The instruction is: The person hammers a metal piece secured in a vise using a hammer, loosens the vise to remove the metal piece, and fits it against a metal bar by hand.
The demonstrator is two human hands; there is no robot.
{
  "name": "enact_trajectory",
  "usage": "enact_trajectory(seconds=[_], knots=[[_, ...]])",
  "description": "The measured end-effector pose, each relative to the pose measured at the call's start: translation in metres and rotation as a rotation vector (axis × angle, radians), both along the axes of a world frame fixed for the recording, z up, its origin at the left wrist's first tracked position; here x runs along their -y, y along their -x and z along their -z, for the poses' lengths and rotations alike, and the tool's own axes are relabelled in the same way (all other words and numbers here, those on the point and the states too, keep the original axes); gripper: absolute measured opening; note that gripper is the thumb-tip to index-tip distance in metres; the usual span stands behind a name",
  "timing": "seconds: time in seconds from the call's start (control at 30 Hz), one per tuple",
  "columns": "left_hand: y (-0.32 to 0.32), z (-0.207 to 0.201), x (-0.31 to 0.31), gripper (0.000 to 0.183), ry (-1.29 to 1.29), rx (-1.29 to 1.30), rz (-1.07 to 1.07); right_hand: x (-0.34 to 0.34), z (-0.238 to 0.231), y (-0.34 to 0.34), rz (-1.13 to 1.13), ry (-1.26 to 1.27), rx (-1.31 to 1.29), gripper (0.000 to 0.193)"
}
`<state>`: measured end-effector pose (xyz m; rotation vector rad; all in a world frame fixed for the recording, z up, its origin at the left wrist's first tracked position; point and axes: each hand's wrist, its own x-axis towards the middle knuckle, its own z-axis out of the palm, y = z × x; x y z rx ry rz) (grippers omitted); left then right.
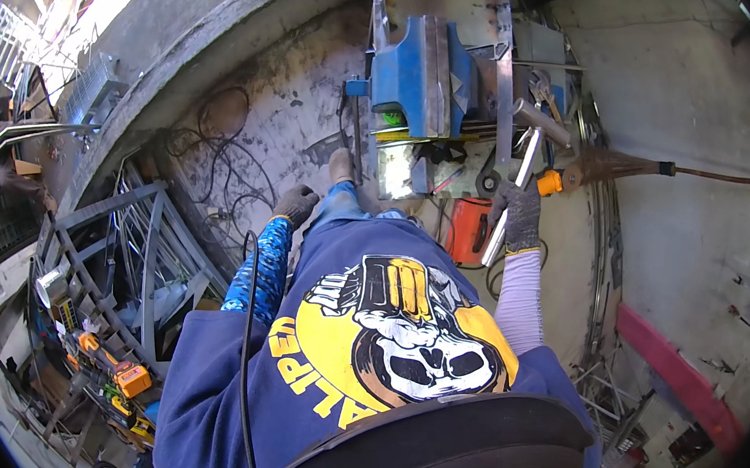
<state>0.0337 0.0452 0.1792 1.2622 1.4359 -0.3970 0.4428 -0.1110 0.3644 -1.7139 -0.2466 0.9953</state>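
Observation:
My right hand (pixel 520 214), in a grey glove, is closed around a straight silver metal tube (pixel 529 159). The tube slants from beside the orange-red box (pixel 468 231) up toward the bench. Close to that hand, a corded power tool with a yellow head (pixel 549 182) and a brown body lies at the bench's right side. My left hand (pixel 297 202), also gloved, hangs beside my thigh with its fingers curled in and nothing visible in them. In front of me stands a large blue bench vise (pixel 423 79); its jaws show no workpiece that I can make out.
A thicker round pipe (pixel 542 122) rests right of the vise. Black cables (pixel 236 160) loop over the floor at left. A grey metal frame (pixel 152 247) with long bars stands left of me, near yellow cordless tools (pixel 131 379). A red beam (pixel 678 376) lies at right.

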Motion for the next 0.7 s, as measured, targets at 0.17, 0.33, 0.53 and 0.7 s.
enact_trajectory(seconds=[0.17,0.33,0.53,0.7], knots=[[0.003,0.008,0.003,0.046,-0.084,0.016,0.068,-0.013,0.012,0.023,-0.048,0.073,0.083,0.017],[0.010,0.021,0.013,0.046,-0.113,0.013,0.103,-0.013,-0.002,0.030,-0.165,0.080,-0.034,0.024],[-0.011,0.002,-0.002,0.045,-0.089,0.046,0.030,-0.009,0.004,-0.002,0.028,-0.020,-0.019,0.015],[-0.005,0.001,0.008,0.045,-0.101,0.045,0.100,-0.021,0.003,0.045,-0.176,0.192,0.097,0.025]])
